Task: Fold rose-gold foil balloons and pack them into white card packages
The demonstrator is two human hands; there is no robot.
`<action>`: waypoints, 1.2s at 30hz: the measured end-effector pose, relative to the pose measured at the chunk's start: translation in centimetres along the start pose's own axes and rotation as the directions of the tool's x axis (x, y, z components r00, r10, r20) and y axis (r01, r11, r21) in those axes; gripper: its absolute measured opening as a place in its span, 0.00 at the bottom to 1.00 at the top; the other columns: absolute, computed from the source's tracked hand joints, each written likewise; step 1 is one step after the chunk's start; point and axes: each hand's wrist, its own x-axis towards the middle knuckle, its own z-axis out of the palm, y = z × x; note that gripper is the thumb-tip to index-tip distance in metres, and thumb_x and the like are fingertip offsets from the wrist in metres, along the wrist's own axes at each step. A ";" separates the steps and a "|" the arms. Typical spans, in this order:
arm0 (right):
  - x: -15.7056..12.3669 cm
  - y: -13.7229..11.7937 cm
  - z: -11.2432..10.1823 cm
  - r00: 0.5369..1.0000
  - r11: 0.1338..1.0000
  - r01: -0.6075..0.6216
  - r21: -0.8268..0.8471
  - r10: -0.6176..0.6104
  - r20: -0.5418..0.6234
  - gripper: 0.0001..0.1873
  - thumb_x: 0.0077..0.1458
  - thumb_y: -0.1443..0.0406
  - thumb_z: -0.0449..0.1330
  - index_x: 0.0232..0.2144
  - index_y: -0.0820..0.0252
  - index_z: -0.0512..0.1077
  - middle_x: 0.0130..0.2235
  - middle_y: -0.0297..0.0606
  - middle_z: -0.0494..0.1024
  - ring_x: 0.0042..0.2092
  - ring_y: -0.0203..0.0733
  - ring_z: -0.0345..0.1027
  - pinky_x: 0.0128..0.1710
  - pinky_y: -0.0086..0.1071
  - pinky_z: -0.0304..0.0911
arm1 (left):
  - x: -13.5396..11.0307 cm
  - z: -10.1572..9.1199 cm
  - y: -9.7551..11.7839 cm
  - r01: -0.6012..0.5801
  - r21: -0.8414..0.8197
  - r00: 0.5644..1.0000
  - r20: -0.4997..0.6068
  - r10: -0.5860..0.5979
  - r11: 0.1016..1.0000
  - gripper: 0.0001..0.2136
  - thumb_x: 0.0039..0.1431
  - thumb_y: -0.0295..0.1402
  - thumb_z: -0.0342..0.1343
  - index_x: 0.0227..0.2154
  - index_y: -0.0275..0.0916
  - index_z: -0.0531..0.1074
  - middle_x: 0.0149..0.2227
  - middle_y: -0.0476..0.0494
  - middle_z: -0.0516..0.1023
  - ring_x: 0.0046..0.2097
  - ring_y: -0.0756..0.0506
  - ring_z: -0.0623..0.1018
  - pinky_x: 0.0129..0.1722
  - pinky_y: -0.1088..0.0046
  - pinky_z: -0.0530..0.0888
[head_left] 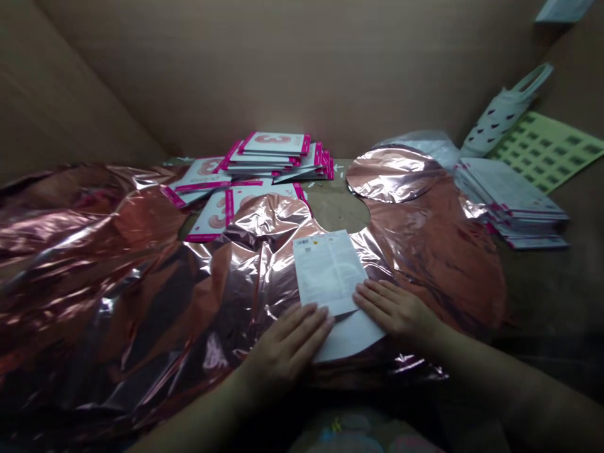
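Note:
A white paper envelope [328, 270] with small print and a barcode lies on a large rose-gold foil balloon [226, 302]. Its flap [352, 336] is spread toward me, unfolded. The fingers of my left hand [287, 340] rest flat at the envelope's lower left, by the flap's fold. My right hand [399, 308] lies with fingers stretched out over the right edge near the same fold. Neither hand grips anything. Part of the lower edge is covered by my fingers.
Behind the foil is a pile of white and pink packets [274, 143] marked with a 3. More packets [514, 185] are stacked at the right, beside a yellow-green label sheet [547, 151] and a white heart-patterned holder with a loop [493, 119]. Cardboard walls [302, 69] rise behind.

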 end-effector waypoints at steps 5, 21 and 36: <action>-1.6 -0.3 -0.2 0.990 0.992 0.041 0.119 -0.056 0.127 0.21 0.57 0.70 0.52 0.53 0.63 0.65 0.55 0.48 0.66 0.59 0.47 0.54 0.55 0.45 0.57 | -1.1 1.1 1.8 0.037 -0.039 0.991 0.132 -0.032 0.999 0.22 0.58 0.26 0.47 0.56 0.37 0.60 0.56 0.34 0.66 0.59 0.36 0.62 0.54 0.55 0.65; 1.4 0.2 -1.6 0.867 0.835 -0.486 0.259 0.422 0.266 0.14 0.58 0.64 0.51 0.22 0.62 0.67 0.27 0.38 0.70 0.32 0.37 0.63 0.33 0.30 0.58 | 2.8 1.8 2.6 0.408 -0.038 0.902 -0.134 -0.410 0.912 0.06 0.60 0.31 0.49 0.36 0.36 0.69 0.30 0.43 0.77 0.31 0.46 0.76 0.39 0.67 0.73; 0.0 -3.1 -0.3 0.974 0.986 -0.145 0.081 0.128 0.185 0.25 0.59 0.58 0.50 0.56 0.65 0.61 0.56 0.44 0.65 0.59 0.47 0.54 0.58 0.44 0.47 | 0.9 0.8 1.1 0.054 0.066 0.972 0.226 -0.068 0.996 0.22 0.61 0.33 0.45 0.58 0.34 0.57 0.59 0.38 0.61 0.61 0.38 0.59 0.56 0.57 0.64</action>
